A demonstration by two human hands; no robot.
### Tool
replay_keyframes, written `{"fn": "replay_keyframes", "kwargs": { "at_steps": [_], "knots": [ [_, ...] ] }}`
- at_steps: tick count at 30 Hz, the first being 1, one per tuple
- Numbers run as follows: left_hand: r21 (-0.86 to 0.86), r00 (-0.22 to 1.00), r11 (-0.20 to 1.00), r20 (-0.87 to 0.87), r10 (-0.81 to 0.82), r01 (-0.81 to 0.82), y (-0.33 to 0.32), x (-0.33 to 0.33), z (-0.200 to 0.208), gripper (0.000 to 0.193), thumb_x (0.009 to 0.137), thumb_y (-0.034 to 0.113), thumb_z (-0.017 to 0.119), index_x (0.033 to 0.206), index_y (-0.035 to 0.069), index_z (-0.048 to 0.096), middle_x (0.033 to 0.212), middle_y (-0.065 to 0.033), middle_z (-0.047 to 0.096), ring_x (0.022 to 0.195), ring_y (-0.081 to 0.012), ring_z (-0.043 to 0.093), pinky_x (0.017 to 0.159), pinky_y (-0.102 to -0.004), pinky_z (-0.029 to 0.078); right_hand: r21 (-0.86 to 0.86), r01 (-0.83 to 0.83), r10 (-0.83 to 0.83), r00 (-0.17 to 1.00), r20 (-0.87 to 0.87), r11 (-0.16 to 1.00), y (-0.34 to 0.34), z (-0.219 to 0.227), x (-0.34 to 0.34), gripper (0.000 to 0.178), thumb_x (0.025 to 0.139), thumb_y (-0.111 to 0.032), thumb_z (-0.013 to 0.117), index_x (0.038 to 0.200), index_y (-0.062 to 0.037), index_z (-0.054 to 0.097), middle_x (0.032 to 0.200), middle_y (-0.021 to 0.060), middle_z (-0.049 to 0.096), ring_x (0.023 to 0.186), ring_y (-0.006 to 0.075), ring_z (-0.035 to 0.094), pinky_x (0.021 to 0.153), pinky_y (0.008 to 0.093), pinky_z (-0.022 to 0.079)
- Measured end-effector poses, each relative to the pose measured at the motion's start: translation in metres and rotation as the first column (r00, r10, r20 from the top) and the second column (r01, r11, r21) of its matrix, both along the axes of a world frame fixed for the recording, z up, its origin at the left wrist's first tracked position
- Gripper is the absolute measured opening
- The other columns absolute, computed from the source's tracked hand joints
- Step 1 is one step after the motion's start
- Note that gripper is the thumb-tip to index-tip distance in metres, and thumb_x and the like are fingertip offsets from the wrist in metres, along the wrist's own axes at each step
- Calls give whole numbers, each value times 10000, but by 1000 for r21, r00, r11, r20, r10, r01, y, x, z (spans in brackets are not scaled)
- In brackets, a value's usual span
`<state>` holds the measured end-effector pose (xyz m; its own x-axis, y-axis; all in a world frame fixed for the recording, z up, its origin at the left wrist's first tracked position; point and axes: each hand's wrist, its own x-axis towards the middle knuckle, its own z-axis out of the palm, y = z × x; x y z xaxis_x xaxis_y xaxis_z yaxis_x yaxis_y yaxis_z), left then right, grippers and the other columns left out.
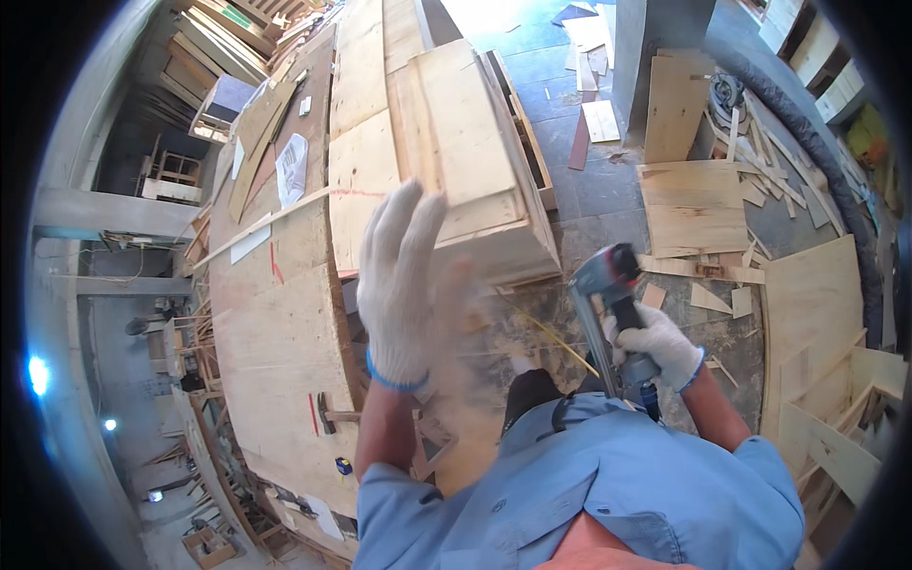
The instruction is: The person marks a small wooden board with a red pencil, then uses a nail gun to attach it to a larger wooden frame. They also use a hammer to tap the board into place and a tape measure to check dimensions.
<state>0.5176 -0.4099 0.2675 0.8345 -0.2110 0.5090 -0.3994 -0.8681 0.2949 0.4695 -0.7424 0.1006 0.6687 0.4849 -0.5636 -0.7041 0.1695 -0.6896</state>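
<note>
My left hand (399, 294), in a white knit glove with a blue cuff, is raised with its fingers stretched out and nothing in it. It is held above the near end of a long plywood box or panel assembly (465, 123); whether it touches the wood I cannot tell. In a matching glove, my right hand (660, 344) grips the handle of a grey and black nail gun (598, 271) with a red part at its top. The nail gun is held in front of my right side, apart from the wood.
A large wooden workbench (285, 351) runs along the left, bearing a hammer (327, 414), a blue tape measure (343, 465) and a white plastic bag (292, 169). A thin yellow line (546, 334) stretches near the nail gun. Plywood sheets (693, 209) and offcuts litter the right floor beside a grey pillar (655, 66).
</note>
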Motion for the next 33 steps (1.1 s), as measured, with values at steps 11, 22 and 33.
{"fn": "replay_keyframes", "kwargs": {
  "at_steps": [11,22,33],
  "knots": [
    [307,990,942,52,128,-138,-36,177,-36,653,1015,445,657,1492,7,572,1555,-298,542,1484,-497,461,1223,-559,370,-55,313,-289,920,266,948,-61,26,92,236,925,-120,700,1119,-21,609,888,36,641,754,133,673,724,302,563],
    [403,970,903,-122,212,-147,-34,190,-51,643,982,325,658,1524,-3,552,1612,-280,493,1515,-485,431,1268,-550,324,-160,316,-199,843,500,935,-15,50,200,197,916,-92,663,1090,-17,608,812,19,634,658,74,595,589,256,500],
    [314,918,927,-268,293,-204,-47,194,-33,653,902,168,681,1514,-18,550,1616,-282,485,1543,-476,400,1298,-547,288,-271,73,120,764,634,960,28,44,346,470,889,-115,703,1337,3,624,986,60,665,891,138,631,848,324,547]
  ]
}}
